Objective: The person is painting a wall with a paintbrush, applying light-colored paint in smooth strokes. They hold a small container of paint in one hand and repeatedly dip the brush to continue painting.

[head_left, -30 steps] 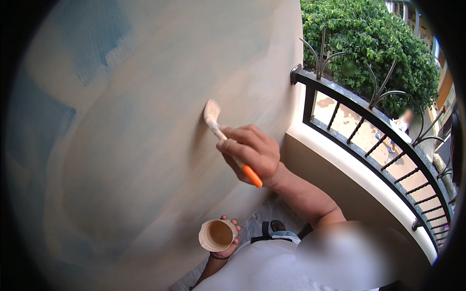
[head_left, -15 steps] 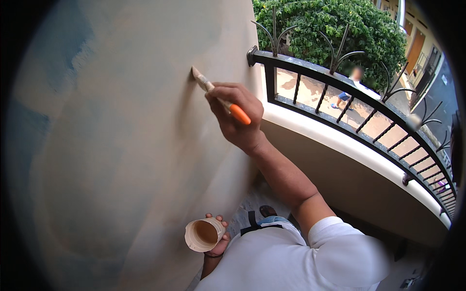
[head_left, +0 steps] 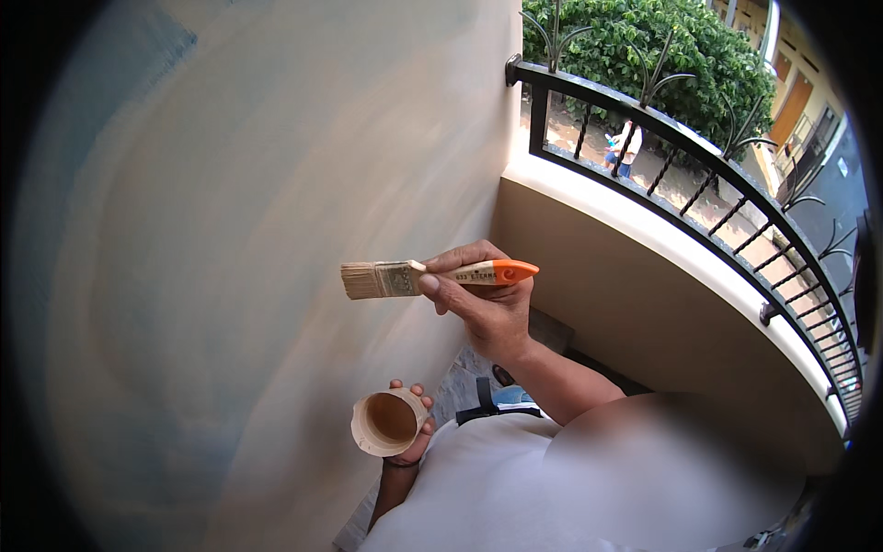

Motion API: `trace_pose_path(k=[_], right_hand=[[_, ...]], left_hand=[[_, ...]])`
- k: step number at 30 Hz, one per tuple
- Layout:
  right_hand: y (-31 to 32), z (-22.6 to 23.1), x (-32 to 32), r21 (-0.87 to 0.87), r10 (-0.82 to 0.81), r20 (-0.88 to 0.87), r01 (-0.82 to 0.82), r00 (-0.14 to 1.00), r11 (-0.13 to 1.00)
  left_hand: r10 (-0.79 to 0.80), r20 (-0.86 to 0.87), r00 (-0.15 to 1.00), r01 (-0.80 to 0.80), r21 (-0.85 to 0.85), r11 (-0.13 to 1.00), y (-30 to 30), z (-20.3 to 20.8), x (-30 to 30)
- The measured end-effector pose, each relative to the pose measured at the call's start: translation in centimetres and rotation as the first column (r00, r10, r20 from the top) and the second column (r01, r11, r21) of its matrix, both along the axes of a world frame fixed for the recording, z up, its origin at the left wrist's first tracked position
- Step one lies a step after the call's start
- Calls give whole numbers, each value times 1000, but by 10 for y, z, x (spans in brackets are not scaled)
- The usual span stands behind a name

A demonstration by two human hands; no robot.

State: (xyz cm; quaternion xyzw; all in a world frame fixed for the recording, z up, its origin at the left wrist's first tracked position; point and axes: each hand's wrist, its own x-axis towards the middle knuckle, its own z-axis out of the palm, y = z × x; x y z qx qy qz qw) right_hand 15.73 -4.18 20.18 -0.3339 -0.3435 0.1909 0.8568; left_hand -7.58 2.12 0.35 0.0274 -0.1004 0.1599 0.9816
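Note:
Between the thumb and fingers of my right hand (head_left: 487,299) is a flat paintbrush (head_left: 391,280) with pale bristles and an orange-tipped wooden handle. It lies nearly level, bristles pointing left, in front of the painted wall (head_left: 230,248); whether they touch the wall I cannot tell. Lower down, my left hand (head_left: 418,432) wraps round a pale cup (head_left: 366,438). Brownish liquid (head_left: 392,419) shows inside the cup, below the brush. The wall carries blended beige and grey-blue patches, with stronger blue at the upper left.
A black metal railing (head_left: 676,164) with spiked tops curves along the right, above a low beige parapet (head_left: 635,294). Beyond it are a leafy bush (head_left: 681,64), a person (head_left: 627,147) outside and a building (head_left: 796,106). Tiled floor (head_left: 457,375) shows below.
My right hand has come down from high on the wall, and the brush has turned from slanting upward to nearly level. The cup remains in my left hand. The view has shifted slightly.

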Motion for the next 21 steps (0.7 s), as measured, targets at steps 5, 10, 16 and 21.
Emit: trace_pose_path(k=[5, 10, 16, 21], right_hand=[[-5, -14, -28, -33, -10, -151, 5, 988, 999], [-5, -23, -60, -67, -17, -115, 9, 993, 998], [-1, -22, -85, -99, 35, -123, -47, 992, 994], [-3, -20, -90, -74, -15, -125, 6, 992, 997]], left_hand=[[34, 21, 999, -34, -3, 999, 0, -3, -37], [93, 16, 995, -93, -12, 996, 2, -10, -67], [142, 40, 989, -141, -25, 990, -4, -8, -89], [70, 12, 997, -69, -100, 993, -1, -15, -96]])
